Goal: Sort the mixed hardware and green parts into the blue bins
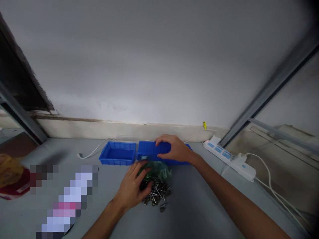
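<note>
A green see-through plastic bag [163,170] lies against a pile of small metal screw-like pieces [156,192] on the grey table. My left hand [133,187] is curled over the bag's left side, its thumb near the metal pieces. The fingertips are partly lost in the bag. My right hand [175,149] hovers above a blue tray [147,146] behind the bag, thumb and fingers apart, with nothing visible between them. My right hand and the bag hide part of this tray.
Left of that tray stands a second blue tray [117,162]. A white power strip [230,159] with cables lies at the right. On the left are a red and yellow package [15,177] and a blurred-out flat object [68,202]. Metal posts and a wall bound the table.
</note>
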### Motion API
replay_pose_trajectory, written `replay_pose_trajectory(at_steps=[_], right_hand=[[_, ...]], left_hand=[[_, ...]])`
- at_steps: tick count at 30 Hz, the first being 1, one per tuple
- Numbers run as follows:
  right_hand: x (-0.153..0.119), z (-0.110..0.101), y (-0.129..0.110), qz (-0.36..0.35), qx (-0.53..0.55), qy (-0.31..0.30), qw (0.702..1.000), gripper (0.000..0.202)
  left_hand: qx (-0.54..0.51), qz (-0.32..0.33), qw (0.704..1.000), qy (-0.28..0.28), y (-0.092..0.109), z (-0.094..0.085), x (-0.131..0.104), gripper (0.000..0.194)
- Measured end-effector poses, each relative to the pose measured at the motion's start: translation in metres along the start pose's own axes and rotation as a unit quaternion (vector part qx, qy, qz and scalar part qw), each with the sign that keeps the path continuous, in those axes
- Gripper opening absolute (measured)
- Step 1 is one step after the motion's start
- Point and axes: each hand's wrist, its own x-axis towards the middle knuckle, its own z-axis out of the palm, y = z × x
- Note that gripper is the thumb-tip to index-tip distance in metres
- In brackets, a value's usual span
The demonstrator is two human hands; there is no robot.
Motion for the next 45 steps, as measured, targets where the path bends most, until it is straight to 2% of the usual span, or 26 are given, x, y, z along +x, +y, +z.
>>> replay_pose_trajectory(at_steps=[3, 6, 13, 20, 25, 28, 30, 32, 35, 38, 41, 45], right_hand=[[0.002, 0.0, 0.001, 0.0, 0.009, 0.004, 1.0, 0.027], [0.007, 0.0, 0.003, -0.004, 0.006, 0.015, 1.0, 0.027], [0.03, 0.008, 0.025, 0.059, 0.008, 0.019, 0.998, 0.028], [0.059, 0.019, 0.062, 0.09, 0.0, -0.047, 0.995, 0.026], [0.071, 0.027, 0.102, 0.111, 0.027, -0.107, 0.988, 0.021], [0.075, 0.033, 0.12, 0.118, 0.027, -0.102, 0.987, 0.022], [0.074, 0.038, 0.128, 0.117, 0.021, -0.09, 0.989, 0.023], [0.071, 0.045, 0.133, 0.111, 0.013, -0.083, 0.99, 0.024], [0.065, 0.055, 0.137, 0.103, -0.004, -0.071, 0.992, 0.025], [0.059, 0.065, 0.137, 0.105, -0.024, -0.055, 0.993, 0.025], [0.055, 0.072, 0.134, 0.112, -0.04, -0.039, 0.992, 0.026], [0.053, 0.079, 0.131, 0.122, -0.055, -0.02, 0.991, 0.026]], left_hand=[[0.003, -0.007, 0.999, -0.04, 0.001, 0.001, 0.001, 0.041], [-0.005, -0.001, 0.997, -0.071, 0.004, 0.0, 0.002, 0.037], [-0.065, 0.013, 0.994, -0.088, 0.008, -0.001, 0.001, 0.038], [-0.126, 0.039, 0.981, -0.143, 0.022, -0.003, 0.003, 0.045], [-0.129, 0.04, 0.98, -0.149, 0.024, -0.006, 0.004, 0.042], [-0.092, 0.046, 0.986, -0.128, 0.017, -0.006, 0.004, 0.044], [-0.044, 0.026, 0.995, -0.08, 0.009, -0.005, 0.003, 0.039], [0.02, -0.032, 0.999, -0.009, 0.0, -0.002, 0.001, 0.033], [0.11, -0.14, 0.982, 0.068, -0.014, 0.004, -0.002, 0.034], [0.144, -0.181, 0.971, 0.056, -0.024, 0.009, -0.004, 0.041], [0.146, -0.179, 0.973, 0.025, -0.025, 0.011, -0.004, 0.041], [0.147, -0.183, 0.972, 0.016, -0.024, 0.009, -0.002, 0.039]])
